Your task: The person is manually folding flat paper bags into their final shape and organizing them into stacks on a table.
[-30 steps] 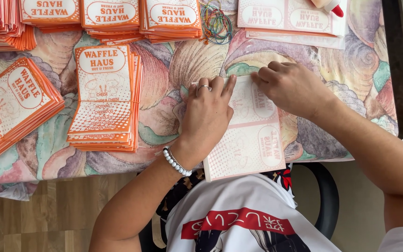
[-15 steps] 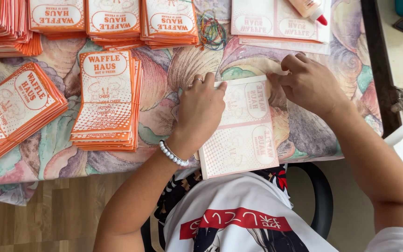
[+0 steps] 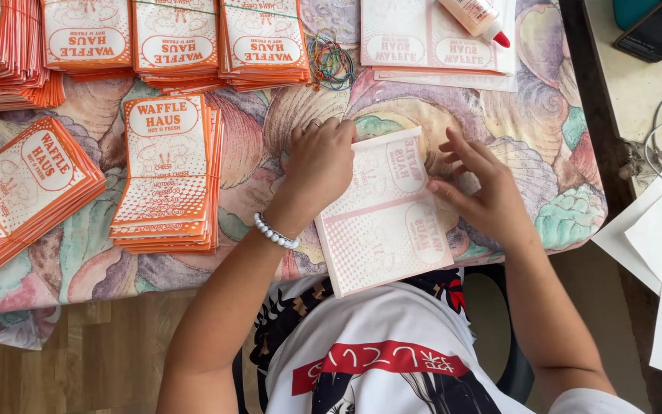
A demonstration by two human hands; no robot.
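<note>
A person seated at a shell-patterned tablecloth [image 3: 561, 176] works a pale printed paper sheet [image 3: 385, 222], which lies face down at the table's near edge, overhanging toward the lap. The left hand [image 3: 319, 165] lies curled, knuckles up, pressing the sheet's upper left corner flat, apparently to pin it; the right hand [image 3: 484, 192] is spread, fingers fanned, fingertips touching the right edge. Just left stands a stack of orange paper bags [image 3: 166, 176], a fanned pile [image 3: 24, 192] beside it. Farther off lie bundled bags [image 3: 178, 38], coloured rubber bands [image 3: 331, 61], flat sheets [image 3: 423, 46] and a glue bottle [image 3: 473, 17]
</note>
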